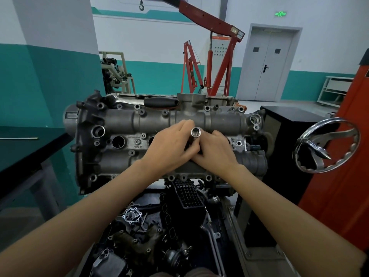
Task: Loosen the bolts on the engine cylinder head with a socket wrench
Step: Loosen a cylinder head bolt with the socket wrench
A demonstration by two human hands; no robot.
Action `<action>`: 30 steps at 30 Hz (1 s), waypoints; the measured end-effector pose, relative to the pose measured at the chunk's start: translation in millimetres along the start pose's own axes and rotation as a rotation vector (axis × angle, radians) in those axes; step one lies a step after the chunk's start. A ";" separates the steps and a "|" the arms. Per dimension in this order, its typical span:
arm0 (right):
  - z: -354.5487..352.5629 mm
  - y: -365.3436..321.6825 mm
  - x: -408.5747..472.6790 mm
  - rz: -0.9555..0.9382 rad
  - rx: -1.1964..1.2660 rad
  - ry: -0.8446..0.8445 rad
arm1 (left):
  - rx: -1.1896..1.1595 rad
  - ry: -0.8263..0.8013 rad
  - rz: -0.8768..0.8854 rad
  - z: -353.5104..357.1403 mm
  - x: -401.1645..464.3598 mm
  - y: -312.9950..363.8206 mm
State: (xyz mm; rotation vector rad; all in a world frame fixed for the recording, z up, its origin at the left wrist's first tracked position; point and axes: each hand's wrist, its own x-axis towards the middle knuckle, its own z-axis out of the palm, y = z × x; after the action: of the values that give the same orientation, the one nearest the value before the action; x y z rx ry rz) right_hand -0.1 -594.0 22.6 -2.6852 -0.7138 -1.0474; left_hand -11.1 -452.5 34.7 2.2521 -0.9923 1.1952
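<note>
A person's two bare hands met over a grey cast-aluminium engine cylinder head (pixel 123 124) mounted crosswise on a stand in a workshop with white-and-teal walls. Below the head, a dark tray (pixel 214 232) on the stand's base held a jumble of loose engine parts: a black ribbed plastic grille piece (pixel 187 193), a silver water-pump gasket plate (pixel 132 215), a rusty brown cast pipe (pixel 137 243) and a length of chain, all lying against one another. The head itself showed a long rounded cam housing along its top, open round bores down its middle row and small bolt bosses along both edges; a bolt (pixel 137 142) sat beside the stamped lettering left of the hands. The left hand (pixel 171 144) curled its fingers around a shiny chrome socket (pixel 195 133) whose open end faced the camera, its dark shank running down into the grip. The right hand (pixel 216 151) lay touching the left, fingers bent around the tool's lower part, though how firmly it gripped could not be told. A black-handled tool (pixel 160 101) rested on the far edge of the head. A chrome handwheel (pixel 327 145) stood to the right, a red engine hoist (pixel 219 56) behind.
</note>
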 end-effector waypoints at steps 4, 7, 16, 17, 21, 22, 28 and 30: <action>-0.4 -3.4 -2.1 0.011 0.031 0.098 | 0.043 0.023 -0.014 2.2 -0.2 -2.3; -1.4 -4.8 -3.7 0.001 -0.011 0.172 | 0.004 0.080 -0.086 3.9 0.3 -1.4; 5.2 4.1 -0.5 -0.001 -0.026 -0.006 | -0.059 0.079 -0.052 18.5 -2.3 -5.5; 5.6 3.8 -0.6 0.004 -0.022 0.005 | -0.046 0.084 -0.045 20.0 -3.1 -6.2; 4.8 1.4 -1.7 0.031 -0.011 0.044 | 0.007 0.133 -0.031 24.1 -3.8 -12.5; 4.7 2.2 -1.2 0.041 -0.005 0.038 | 0.020 0.155 -0.035 24.7 -3.0 -13.2; 3.9 4.0 -2.6 0.010 -0.037 0.024 | -0.002 0.191 -0.074 27.4 -1.7 -10.1; 2.2 2.7 -3.9 -0.011 -0.034 0.024 | -0.036 0.158 -0.075 25.2 -3.9 -7.8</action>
State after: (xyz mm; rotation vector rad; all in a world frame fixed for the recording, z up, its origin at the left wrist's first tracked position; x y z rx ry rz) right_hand 0.0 -597.1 18.4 -2.6947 -0.7143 -1.1025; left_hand 7.0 -461.6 17.3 2.1104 -0.8548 1.2898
